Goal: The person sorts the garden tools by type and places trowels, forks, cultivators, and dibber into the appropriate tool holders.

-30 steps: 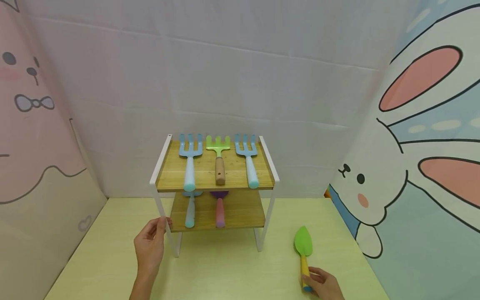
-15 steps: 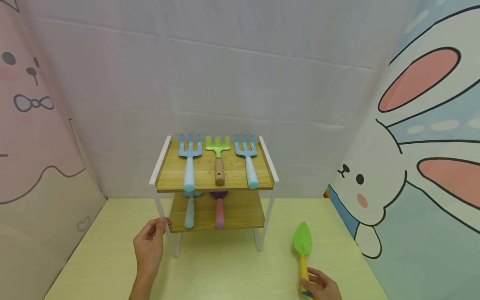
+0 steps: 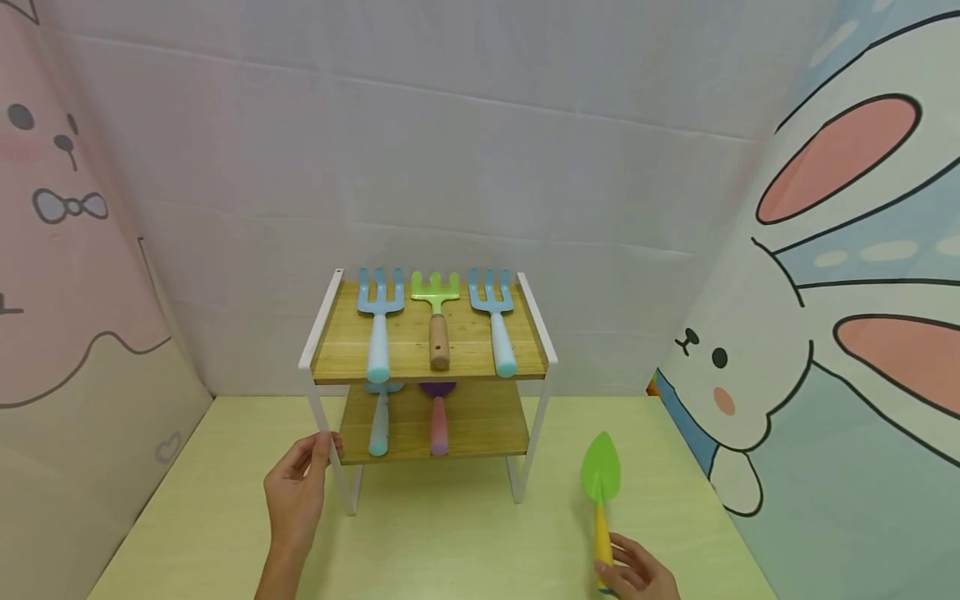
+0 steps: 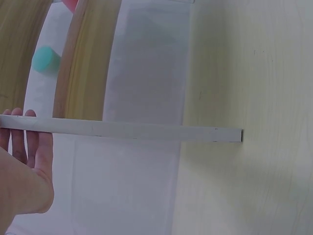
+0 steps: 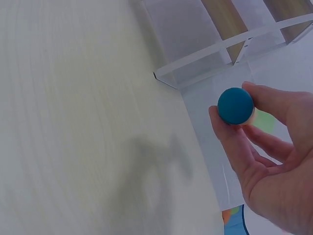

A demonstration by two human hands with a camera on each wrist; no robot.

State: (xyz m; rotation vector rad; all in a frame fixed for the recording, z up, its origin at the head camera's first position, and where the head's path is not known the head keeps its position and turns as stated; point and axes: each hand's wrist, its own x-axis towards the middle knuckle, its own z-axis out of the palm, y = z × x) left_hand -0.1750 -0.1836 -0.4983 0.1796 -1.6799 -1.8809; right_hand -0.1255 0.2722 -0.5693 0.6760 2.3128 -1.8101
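Observation:
My right hand (image 3: 641,571) pinches the yellow handle of a garden trowel (image 3: 601,468) with a green blade, right of the rack and raised off the table. The right wrist view shows the handle's blue end cap (image 5: 235,106) between thumb and fingers. My left hand (image 3: 297,492) holds the front left post of a two-tier rack (image 3: 431,373), its fingers passing behind the white post (image 4: 142,130) in the left wrist view. On the top shelf lie two blue hand forks (image 3: 378,333) and a green fork with a wooden handle (image 3: 438,337).
The lower shelf bears a pale blue-handled tool (image 3: 379,425) and a pink-handled tool (image 3: 439,425), their heads partly hidden by the top shelf. The rack stands on a pale yellow table (image 3: 435,542). Behind hangs a white cloth (image 3: 465,167); a rabbit-print sheet (image 3: 840,467) borders the right.
The trowel in my right hand has risen and moved slightly left and away from me. The left hand stays at the rack post, and the rack has not moved.

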